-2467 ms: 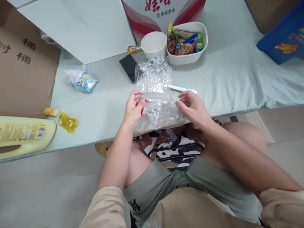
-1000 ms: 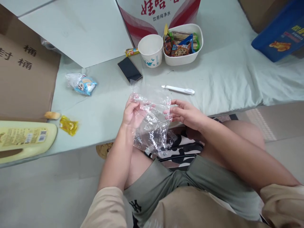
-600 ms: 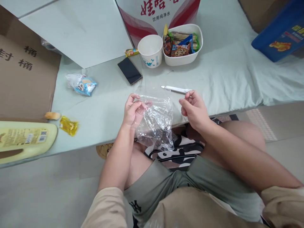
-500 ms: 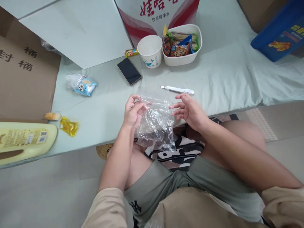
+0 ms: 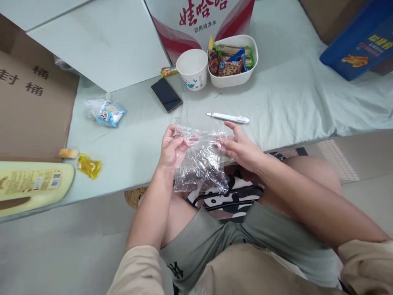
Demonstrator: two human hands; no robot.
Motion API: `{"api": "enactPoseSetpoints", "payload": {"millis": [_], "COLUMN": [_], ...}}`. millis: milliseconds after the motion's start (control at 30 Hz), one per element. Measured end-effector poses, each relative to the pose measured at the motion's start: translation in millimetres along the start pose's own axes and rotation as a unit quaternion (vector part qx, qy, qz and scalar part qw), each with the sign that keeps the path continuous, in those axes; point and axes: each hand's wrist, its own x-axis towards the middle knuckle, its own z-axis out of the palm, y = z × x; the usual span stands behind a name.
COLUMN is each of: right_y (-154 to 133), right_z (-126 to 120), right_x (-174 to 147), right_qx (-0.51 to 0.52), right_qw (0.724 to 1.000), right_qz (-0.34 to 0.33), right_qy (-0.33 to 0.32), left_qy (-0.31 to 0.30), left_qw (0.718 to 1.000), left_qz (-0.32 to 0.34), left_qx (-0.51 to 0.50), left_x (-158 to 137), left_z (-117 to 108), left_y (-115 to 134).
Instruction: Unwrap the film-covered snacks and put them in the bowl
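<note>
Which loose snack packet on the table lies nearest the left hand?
The yellow packet, beside the small bun; the blue-and-white packet lies farther from the left hand.

Counter under pale green cloth; brown carton at its left, grey floor below.

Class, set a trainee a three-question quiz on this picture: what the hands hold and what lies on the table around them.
1. True or false: both hands grip the clear plastic bag.
2. Which lies nearest the right hand? A) phone B) white pen C) yellow packet
3. What stands right beside the paper cup, on its right?

Key:
1. True: the left hand and the right hand pinch its top edge.
2. B
3. The white tub of snacks.
</note>
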Motion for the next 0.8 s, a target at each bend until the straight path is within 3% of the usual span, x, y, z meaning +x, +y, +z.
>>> {"api": "enactPoseSetpoints", "payload": {"millis": [133, 333, 533, 667, 800], "right_y": [-4, -10, -2, 0, -3], "right_z": [3, 3, -3, -6, -8], "right_x": [-4, -8, -5, -4, -6], "right_qx": [-0.03, -0.121, -0.122, -0.134, -0.152], "right_qw": [0.998, 0.981, 0.984, 0.969, 0.955], "right_qz": [-0.059, -0.14, -0.129, -0.209, -0.254], "right_qy": [0.004, 0.066, -0.017, 0.001, 0.01], "left_qy": [-0.013, -0.015, 0.019, -0.027, -0.052], "left_qw": [0.999, 0.989, 0.988, 0.968, 0.936], "left_qz": [-0.003, -0.085, 0.065, 0.157, 0.183], "left_qx": [0.035, 0.12, 0.137, 0.195, 0.298], "left_x": [-2, -4, -3, -7, -15], "left_z": [-2, -5, -8, -14, -12], "left_y": [2, 2, -2, -2, 1]}}
